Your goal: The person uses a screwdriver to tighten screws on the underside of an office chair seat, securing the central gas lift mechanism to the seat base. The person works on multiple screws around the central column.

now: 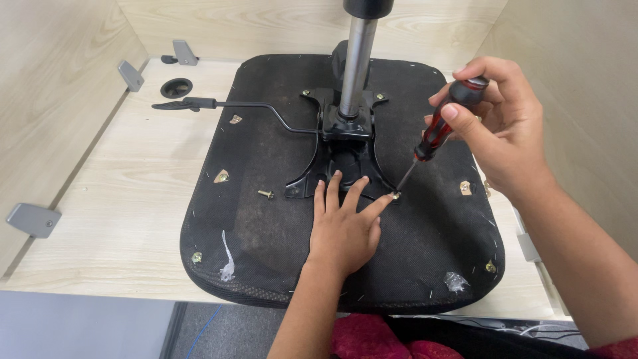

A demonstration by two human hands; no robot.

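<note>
Your right hand (505,126) is clamped on a red-and-black screwdriver (442,126), tip on a brass screw (396,195) at the black bracket (342,156). Your left hand (344,223) lies flat, fingers spread, on the upturned black seat (266,219), which rests on the counter (113,199).

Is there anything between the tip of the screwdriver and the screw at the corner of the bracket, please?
Nothing visible: the screwdriver in the right hand already has its tip on the screw. The left hand lies flat beside it, one fingertip close against the screw.
</note>
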